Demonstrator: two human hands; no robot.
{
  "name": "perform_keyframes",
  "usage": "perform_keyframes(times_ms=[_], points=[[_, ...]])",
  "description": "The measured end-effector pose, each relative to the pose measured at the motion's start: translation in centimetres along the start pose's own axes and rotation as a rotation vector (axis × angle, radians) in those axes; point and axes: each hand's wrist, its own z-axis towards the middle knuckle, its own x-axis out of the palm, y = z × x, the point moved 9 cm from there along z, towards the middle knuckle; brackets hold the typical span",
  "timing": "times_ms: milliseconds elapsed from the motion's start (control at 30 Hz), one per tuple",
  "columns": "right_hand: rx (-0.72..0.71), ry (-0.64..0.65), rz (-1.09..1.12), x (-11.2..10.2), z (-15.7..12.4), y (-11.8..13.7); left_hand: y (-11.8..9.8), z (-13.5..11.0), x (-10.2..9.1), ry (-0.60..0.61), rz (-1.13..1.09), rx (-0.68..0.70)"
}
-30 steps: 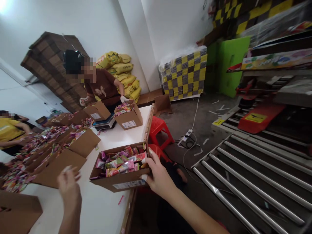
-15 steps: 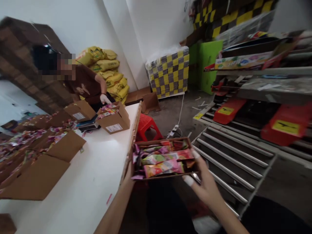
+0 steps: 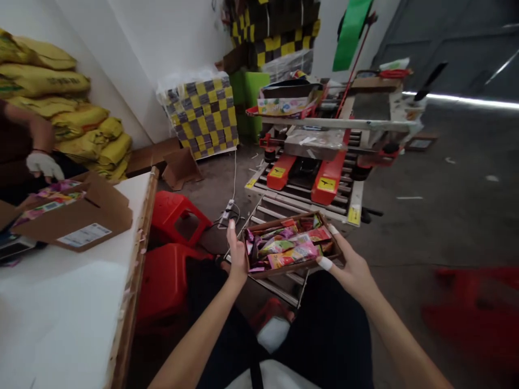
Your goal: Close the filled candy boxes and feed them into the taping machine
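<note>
The right hand (image 3: 351,267) wears white finger wraps (image 3: 325,263), the trousers (image 3: 343,324) are dark, the strap (image 3: 255,374) black

Well right of the candy box (image 3: 290,268), a red object (image 3: 466,321) was blurred; well left, the view's edge cut off a co-worker (image 3: 18,143).

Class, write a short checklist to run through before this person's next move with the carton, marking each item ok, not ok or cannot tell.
1. Right hand gripping the carton at its right end: ok.
2. Left hand against the left end: ok; some fingers are hidden.
3. Wrapped packets inside the carton: ok.
4. Carton top closed: not ok, it is open.
5. Carton clear of the white table: ok.
6. Carton's underside sound: cannot tell, hidden.
</note>
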Motion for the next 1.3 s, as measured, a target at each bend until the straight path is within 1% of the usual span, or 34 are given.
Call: perform_keyframes(times_ms=[33, 67, 100, 133, 167, 200, 233, 267, 333, 400, 467, 500, 567, 633, 700, 767, 800, 833, 900, 967, 1000, 1033, 1067, 1100, 1133, 1167, 1233, 1300], points=[[-0.019, 0.037, -0.043, 0.0, 0.1, 0.5, -0.9, 0.5, -1.6, -0.037, 0.007, 0.071], [-0.05, 0.075, -0.091, 0.1, 0.2, 1.1, -2.4, 1.0, -2.7, -0.036, 0.022, 0.185], [-0.091, 0.119, -0.139, 0.2, 0.3, 1.9, -4.2, 1.4, -3.1, 0.011, 0.044, 0.327], [-0.136, 0.167, -0.188, 0.3, 0.4, 2.6, -6.0, 1.6, -2.8, 0.11, 0.07, 0.476], [-0.179, 0.219, -0.237, 0.5, 0.4, 3.3, -7.6, 1.6, -1.9, 0.237, 0.095, 0.607], [-0.216, 0.274, -0.286, 0.8, 0.4, 4.0, -8.7, 1.5, -0.8, 0.362, 0.119, 0.697], [-0.244, 0.328, -0.338, 1.1, 0.4, 4.5, -9.4, 1.6, 0.3, 0.464, 0.139, 0.739], [-0.265, 0.375, -0.394, 1.4, 0.5, 4.9, -9.6, 1.7, 1.4, 0.544, 0.161, 0.742], [-0.28, 0.452, -0.51, 2.1, 0.9, 5.5, -9.3, 1.9, 3.5, 0.646, 0.207, 0.704], [-0.247, 0.518, -0.615, 2.9, 1.7, 5.7, -8.3, 1.9, 5.1, 0.707, 0.24, 0.663], [-0.188, 0.55, -0.681, 3.7, 2.5, 5.5, -7.2, 1.9, 6.4, 0.748, 0.232, 0.617], [-0.165, 0.54, -0.698, 4.0, 3.0, 5.4, -6.6, 2.1, 6.7, 0.76, 0.206, 0.584], [-0.135, 0.463, -0.713, 4.4, 3.8, 5.4, -5.6, 2.7, 7.1, 0.793, 0.106, 0.517], [-0.119, 0.358, -0.726, 4.6, 4.3, 5.3, -5.0, 3.6, 6.8, 0.836, -0.057, 0.447], [-0.095, 0.285, -0.747, 4.7, 4.5, 5.0, -4.7, 4.8, 6.2, 0.865, -0.249, 0.331], [-0.066, 0.251, -0.768, 4.7, 4.6, 4.7, -4.5, 5.5, 5.5, 0.858, -0.373, 0.225], [-0.055, 0.241, -0.78, 4.7, 4.6, 4.6, -4.7, 5.5, 5.2, 0.846, -0.371, 0.22], [-0.048, 0.234, -0.796, 4.7, 4.6, 4.6, -5.0, 5.3, 4.8, 0.822, -0.322, 0.261], [-0.055, 0.216, -0.827, 4.8, 4.5, 4.6, -6.3, 4.4, 4.1, 0.719, -0.122, 0.442], [-0.092, 0.177, -0.831, 5.0, 4.3, 4.9, -7.5, 3.3, 3.0, 0.52, 0.12, 0.617], [-0.134, 0.156, -0.82, 5.3, 4.2, 5.2, -7.9, 3.0, 2.2, 0.391, 0.231, 0.66], [-0.194, 0.15, -0.801, 5.8, 4.0, 5.7, -8.1, 2.8, 1.5, 0.262, 0.337, 0.66], [-0.263, 0.165, -0.779, 6.4, 3.7, 6.1, -8.0, 2.8, 0.7, 0.152, 0.435, 0.622], [-0.326, 0.201, -0.76, 7.2, 3.4, 6.5, -7.9, 2.9, 0.2, 0.08, 0.518, 0.565], [-0.37, 0.255, -0.746, 8.0, 3.3, 6.8, -7.6, 3.0, 0.0, 0.055, 0.584, 0.504], [-0.388, 0.32, -0.74, 8.8, 3.2, 6.8, -7.4, 3.1, 0.0, 0.07, 0.632, 0.45], [-0.362, 0.429, -0.748, 9.9, 3.7, 6.8, -7.0, 3.2, 0.6, 0.151, 0.685, 0.378], [-0.342, 0.498, -0.762, 10.5, 4.7, 6.9, -6.8, 3.4, 0.8, 0.195, 0.707, 0.339]])
